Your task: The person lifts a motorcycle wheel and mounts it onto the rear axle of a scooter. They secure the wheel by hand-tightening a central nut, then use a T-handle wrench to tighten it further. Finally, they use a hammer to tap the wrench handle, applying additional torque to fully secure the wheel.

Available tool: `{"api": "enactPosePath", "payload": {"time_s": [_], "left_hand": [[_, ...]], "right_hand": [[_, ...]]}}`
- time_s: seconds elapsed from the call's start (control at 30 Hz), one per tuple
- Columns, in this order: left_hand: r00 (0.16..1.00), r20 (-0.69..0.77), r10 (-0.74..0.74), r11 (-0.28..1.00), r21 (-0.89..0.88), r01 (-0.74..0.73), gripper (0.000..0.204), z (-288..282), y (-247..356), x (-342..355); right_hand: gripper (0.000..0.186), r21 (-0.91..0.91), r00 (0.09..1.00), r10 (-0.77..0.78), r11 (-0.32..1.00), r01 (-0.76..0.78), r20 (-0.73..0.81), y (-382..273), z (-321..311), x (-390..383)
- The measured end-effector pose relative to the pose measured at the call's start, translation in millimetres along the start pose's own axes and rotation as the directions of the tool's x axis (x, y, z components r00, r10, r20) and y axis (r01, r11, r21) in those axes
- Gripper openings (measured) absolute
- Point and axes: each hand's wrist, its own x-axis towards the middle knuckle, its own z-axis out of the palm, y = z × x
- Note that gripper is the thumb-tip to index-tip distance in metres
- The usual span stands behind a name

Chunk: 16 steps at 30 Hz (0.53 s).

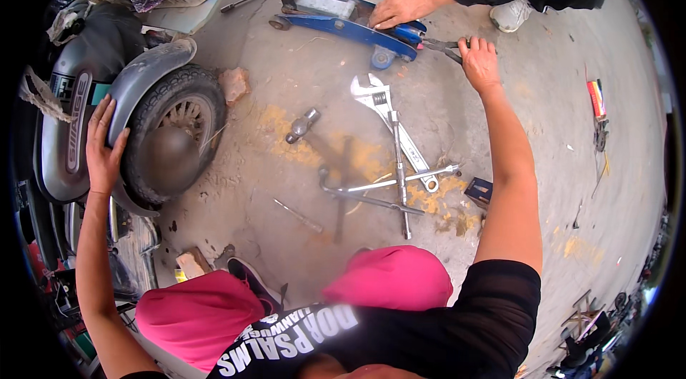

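Note:
My left hand (106, 149) lies with fingers stretched out along the grey fender (146, 77), above a treaded wheel (204, 91) on the left. To the far right, my right hand (480, 64) is closed round the handles of a pair of pliers (449, 47). The pliers' jaws reach the end of a blue floor jack (336, 25); whether they grip a part of it I cannot make out. Another person's hand (404, 7) rests on top of the jack.
Between my arms lie a large adjustable wrench (411, 139), a cross-shaped lug wrench (399, 157), a small hammer (303, 125) and a screwdriver (297, 214). A brick piece (234, 86) sits by the wheel. Near my right forearm is a small dark box (479, 192).

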Motion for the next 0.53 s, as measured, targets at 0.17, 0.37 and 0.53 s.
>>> {"api": "enactPosePath", "payload": {"time_s": [0.17,0.37,0.53], "left_hand": [[1.0,-0.025,-0.009,1.0,0.016,0.009,0.056,1,-6,-8],[0.998,-0.025,0.066,0.994,0.088,-0.064,0.057,6,-20,0],[0.998,-0.016,0.065,0.996,0.056,-0.064,0.06,5,-20,-10]], "right_hand": [[0.044,-0.073,0.966,0.08,0.995,-0.064,0.245,23,-8,-58],[0.043,0.365,0.897,-0.044,0.921,-0.134,0.44,-9,-66,-103],[0.044,0.753,0.878,-0.238,0.632,-0.184,0.414,-128,-185,-64]]}}
